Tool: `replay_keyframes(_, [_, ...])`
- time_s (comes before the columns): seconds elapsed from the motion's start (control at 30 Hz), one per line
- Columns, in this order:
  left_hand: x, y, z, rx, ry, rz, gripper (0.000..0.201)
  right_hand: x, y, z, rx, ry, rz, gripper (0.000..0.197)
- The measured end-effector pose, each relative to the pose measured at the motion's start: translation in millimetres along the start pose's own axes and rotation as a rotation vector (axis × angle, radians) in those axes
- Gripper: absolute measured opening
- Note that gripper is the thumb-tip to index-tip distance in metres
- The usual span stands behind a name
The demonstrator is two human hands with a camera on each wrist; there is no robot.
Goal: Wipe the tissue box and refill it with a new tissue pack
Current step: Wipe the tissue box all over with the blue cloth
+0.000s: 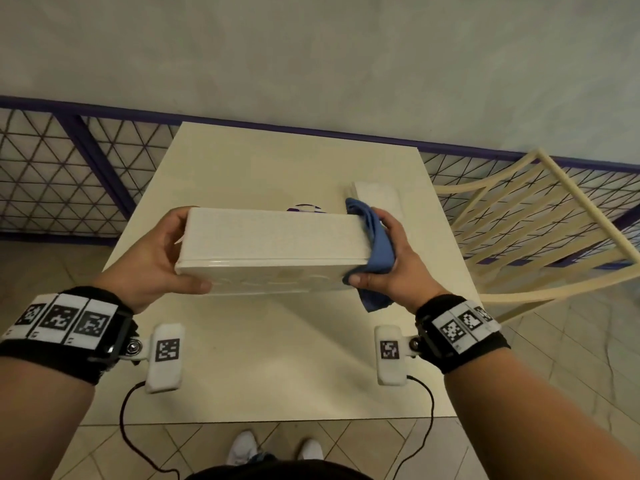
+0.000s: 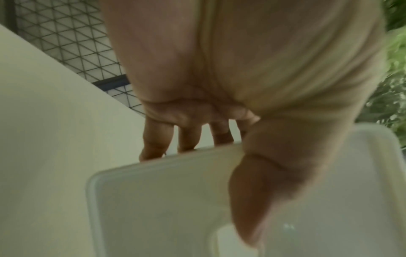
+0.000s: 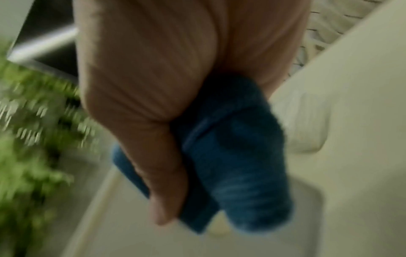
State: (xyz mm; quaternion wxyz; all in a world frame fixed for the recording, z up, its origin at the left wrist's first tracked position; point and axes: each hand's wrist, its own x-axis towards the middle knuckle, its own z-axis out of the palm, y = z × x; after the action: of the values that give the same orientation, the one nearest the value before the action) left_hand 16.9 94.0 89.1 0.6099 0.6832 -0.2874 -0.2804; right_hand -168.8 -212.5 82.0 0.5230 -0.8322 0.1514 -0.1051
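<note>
I hold the white tissue box [image 1: 273,240] in the air over the table, long side towards me. My left hand [image 1: 169,251] grips its left end, thumb on the near face and fingers behind; the left wrist view shows the same grip on the box [image 2: 164,200]. My right hand [image 1: 393,259] holds a bunched blue cloth [image 1: 375,247] and presses it against the box's right end. In the blurred right wrist view the cloth [image 3: 237,165] fills the palm of that hand [image 3: 153,121]. A white tissue pack [image 1: 379,199] lies on the table behind the cloth.
The cream table [image 1: 263,358] stands against a purple-framed mesh fence [image 1: 52,174]. A purple and white object [image 1: 304,207] shows just over the box's far edge. A cream slatted chair [image 1: 540,230] stands to the right. My shoes are on the tiled floor below.
</note>
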Motion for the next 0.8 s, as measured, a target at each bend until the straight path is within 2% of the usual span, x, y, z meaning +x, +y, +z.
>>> replay_keyframes(0.07, [1,-4,1,-0.011,0.011,-0.029,0.099,4,-6,-4,0.106,0.022,-0.026,0.103])
replay_keyframes(0.13, [3,-4,2,0.105,0.021,-0.083,0.105,6,-13,-7,0.067,-0.012,-0.050,0.103])
replay_keyframes(0.23, [4,10,5,0.611,0.094,-0.140,0.113,7,-23,-1,-0.129,-0.026,-0.130,0.103])
replay_keyframes(0.3, [8,27,20,0.928,0.055,-0.032,0.118,9,-29,9,-0.212,0.007,-0.190,0.100])
replay_keyframes(0.4, [17,42,55,1.155,-0.097,0.083,0.116,12,-39,23,-0.261,-0.028,-0.274,0.098])
replay_keyframes(0.47, [24,41,72,1.217,-0.112,0.053,0.107,14,-48,28,-0.266,-0.062,-0.324,0.098])
replay_keyframes(0.53, [28,40,76,1.230,-0.049,0.047,0.091,15,-56,31,-0.241,-0.055,-0.366,0.099])
replay_keyframes(0.63, [26,40,65,1.072,0.027,0.055,0.078,13,-57,29,-0.286,-0.068,-0.395,0.100])
replay_keyframes(0.67, [25,40,60,1.003,0.055,0.063,0.076,11,-54,27,-0.323,-0.069,-0.366,0.099])
replay_keyframes(0.77, [18,38,50,0.897,0.097,0.053,0.074,8,-43,24,-0.380,-0.046,-0.133,0.103])
replay_keyframes(0.8, [17,37,49,0.880,0.094,0.049,0.076,7,-43,27,-0.379,-0.037,-0.097,0.105])
